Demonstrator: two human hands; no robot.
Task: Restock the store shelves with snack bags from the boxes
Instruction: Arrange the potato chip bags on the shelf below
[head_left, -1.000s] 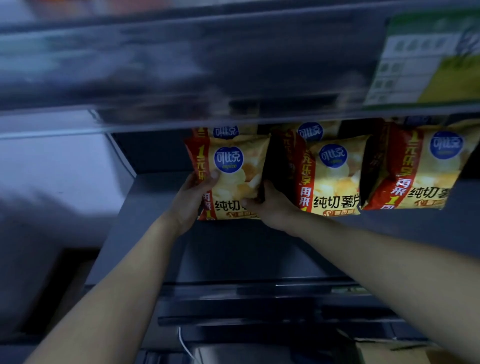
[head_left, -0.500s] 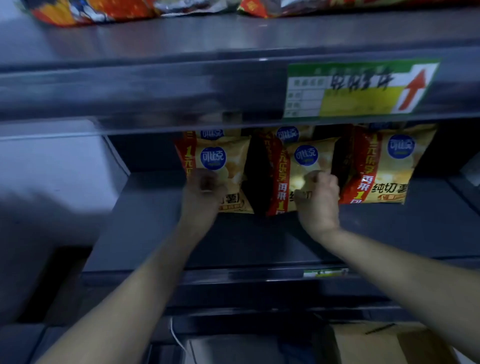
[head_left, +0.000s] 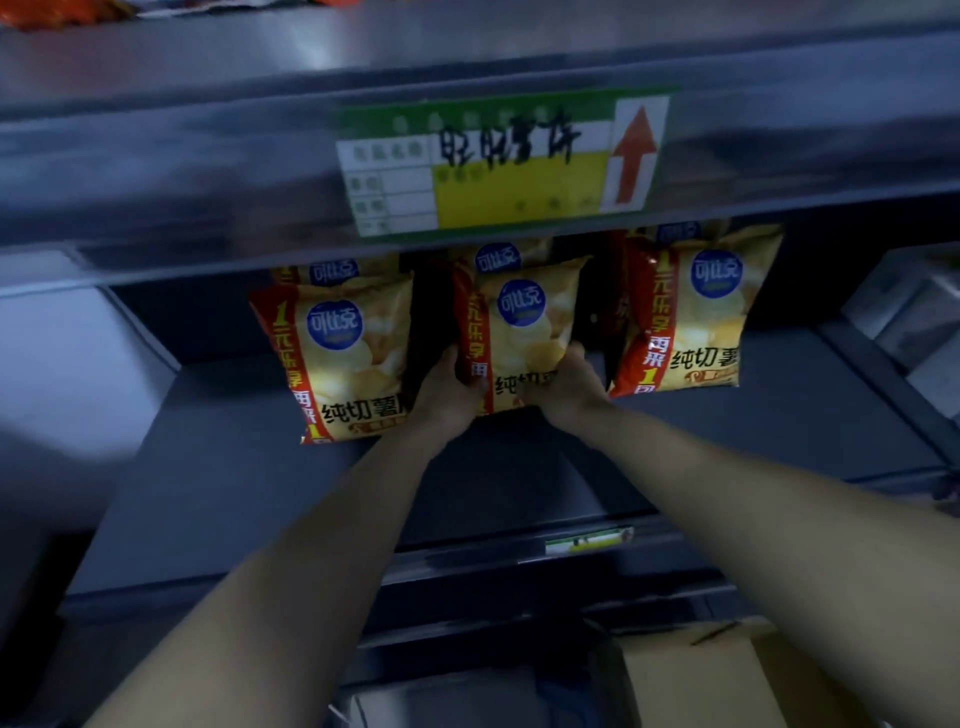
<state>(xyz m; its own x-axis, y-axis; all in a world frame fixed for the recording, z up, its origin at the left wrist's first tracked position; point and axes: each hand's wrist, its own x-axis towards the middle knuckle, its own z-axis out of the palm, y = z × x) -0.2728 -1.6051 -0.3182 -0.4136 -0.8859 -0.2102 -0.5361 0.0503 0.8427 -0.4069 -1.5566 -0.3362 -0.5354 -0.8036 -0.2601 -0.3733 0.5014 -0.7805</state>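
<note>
Three yellow and red chip bags stand upright in a row on the dark shelf (head_left: 218, 493), with more bags of the same kind behind them. Both hands grip the middle chip bag (head_left: 524, 327) by its lower corners. My left hand (head_left: 447, 389) holds its bottom left corner and my right hand (head_left: 563, 384) holds its bottom right corner. The left chip bag (head_left: 337, 358) and the right chip bag (head_left: 691, 312) stand untouched on either side.
An upper shelf edge (head_left: 208, 156) overhangs the bags and carries a green and yellow price label (head_left: 498, 166) with a red arrow. A cardboard box (head_left: 696, 680) sits on the floor at the lower right. A lower shelf rail (head_left: 467, 566) runs below my arms.
My left hand has left the left bag and my right hand has shifted, and both now grip the middle bag. The view has moved closer to the shelf.
</note>
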